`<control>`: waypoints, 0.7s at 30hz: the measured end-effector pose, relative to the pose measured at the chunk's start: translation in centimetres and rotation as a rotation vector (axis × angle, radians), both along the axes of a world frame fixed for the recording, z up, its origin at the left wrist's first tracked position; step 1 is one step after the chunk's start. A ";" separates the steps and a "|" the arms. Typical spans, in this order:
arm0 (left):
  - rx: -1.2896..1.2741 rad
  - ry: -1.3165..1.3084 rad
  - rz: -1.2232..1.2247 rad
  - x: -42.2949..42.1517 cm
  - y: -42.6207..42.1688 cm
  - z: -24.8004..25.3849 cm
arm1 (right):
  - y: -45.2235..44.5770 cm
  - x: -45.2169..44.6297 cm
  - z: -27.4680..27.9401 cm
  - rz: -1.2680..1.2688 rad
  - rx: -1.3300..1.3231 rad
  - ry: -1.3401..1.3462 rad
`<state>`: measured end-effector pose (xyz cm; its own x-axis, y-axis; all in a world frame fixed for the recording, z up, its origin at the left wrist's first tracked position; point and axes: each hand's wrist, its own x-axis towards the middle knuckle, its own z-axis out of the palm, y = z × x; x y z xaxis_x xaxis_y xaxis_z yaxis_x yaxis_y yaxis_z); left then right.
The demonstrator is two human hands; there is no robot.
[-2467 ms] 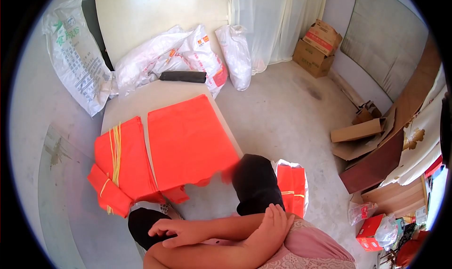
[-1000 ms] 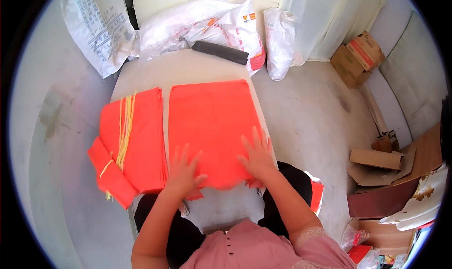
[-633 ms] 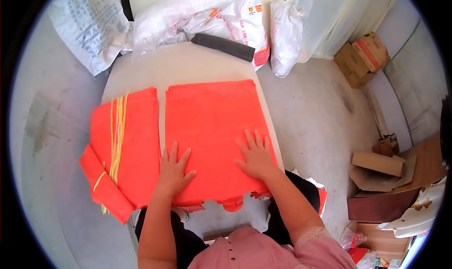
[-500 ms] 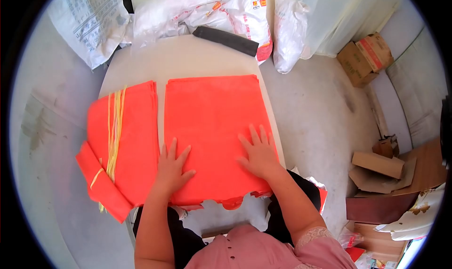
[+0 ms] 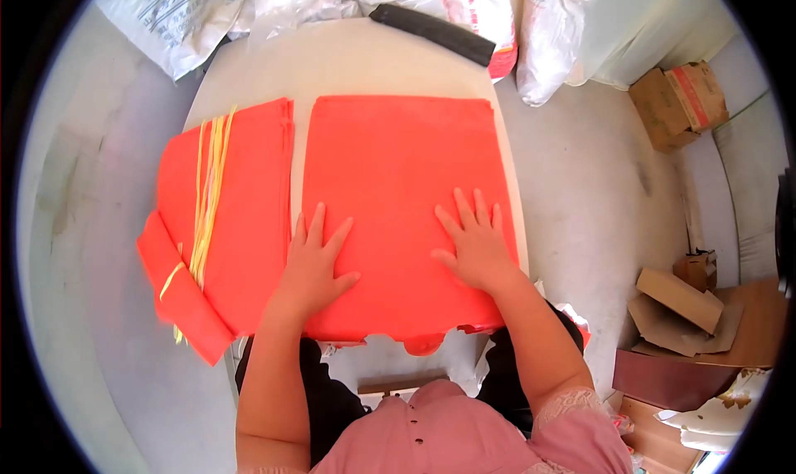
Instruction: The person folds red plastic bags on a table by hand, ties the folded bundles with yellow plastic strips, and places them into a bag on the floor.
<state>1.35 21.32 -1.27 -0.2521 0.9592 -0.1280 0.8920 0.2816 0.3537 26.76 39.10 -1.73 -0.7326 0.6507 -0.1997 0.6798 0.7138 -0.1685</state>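
Note:
A flat stack of red fabric sheets [image 5: 406, 159] lies before me on the table, its cut lower edge hanging over the front. My left hand [image 5: 315, 254] rests on the left side of this stack with fingers spread. On the right side my right hand [image 5: 477, 242] lies flat too, fingers apart. Neither hand holds anything. To the left is a second pile of red fabric [image 5: 249, 200] with several yellow ties [image 5: 211, 192] laid along it. Across its lower left corner sits a rolled red bundle [image 5: 184, 287], bound with a yellow tie.
A long dark bar [image 5: 431, 33] lies at the far end of the pale table [image 5: 332, 59]. White plastic sacks [image 5: 551, 38] stand behind and beside it. Cardboard boxes [image 5: 676, 105] are on the floor at right, with an opened carton [image 5: 676, 312] nearer me.
The whole view has shifted, so the table and fabric appear higher and slightly to the right. Both hands stay spread on the red stack, in about the same places.

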 end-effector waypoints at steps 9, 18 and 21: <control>0.064 0.038 -0.008 -0.7 -0.4 -1.8 | 0.0 0.2 -1.5 0.107 0.067 0.241; 0.022 0.128 0.064 -0.3 -0.5 -1.3 | -6.7 3.2 4.0 0.568 -0.193 0.206; 0.028 0.106 0.062 -0.7 -0.7 -1.7 | -7.6 4.3 2.6 0.613 -0.029 0.154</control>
<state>0.61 20.60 -3.00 -0.3216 0.9442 -0.0710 0.9061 0.3286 0.2666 31.11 31.47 0.86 -0.9924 0.0991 -0.0735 0.1148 0.9597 -0.2566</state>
